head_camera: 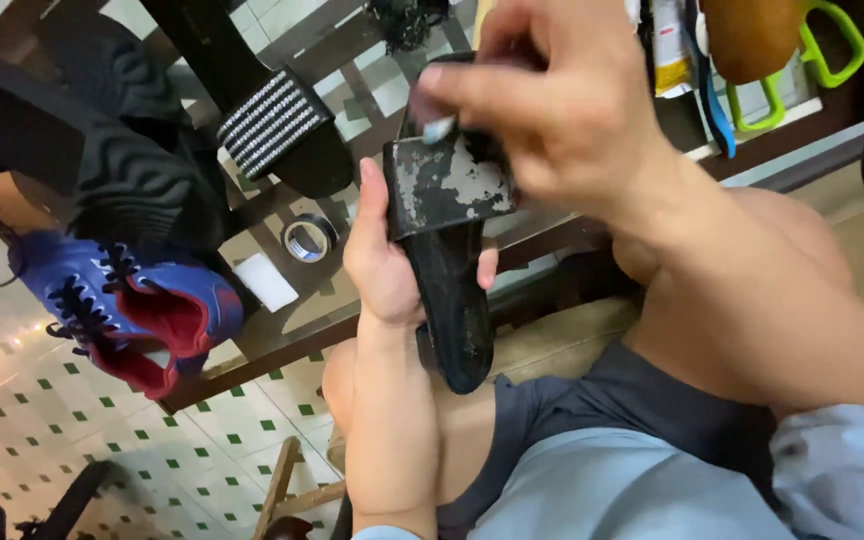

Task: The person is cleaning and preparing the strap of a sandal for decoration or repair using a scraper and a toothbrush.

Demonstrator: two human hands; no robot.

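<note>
My left hand (380, 262) grips a worn black slide sandal (449, 300) from the side, sole end pointing down toward my lap. Its strap (447, 185) is black with grey, peeling patches. My right hand (542, 95) hovers over the strap with fingers pinched around a small pale object (439, 128) pressed against the strap's top edge. What that small object is cannot be told.
A glass-topped table (282, 330) holds blue-and-red sports shoes (127, 305), a black sandal with a striped strap (277, 125), black soles (122, 150), a tape roll (308, 238) and a white block (265, 282). Green-handled tools (817, 50) lie at top right. Tiled floor lies below.
</note>
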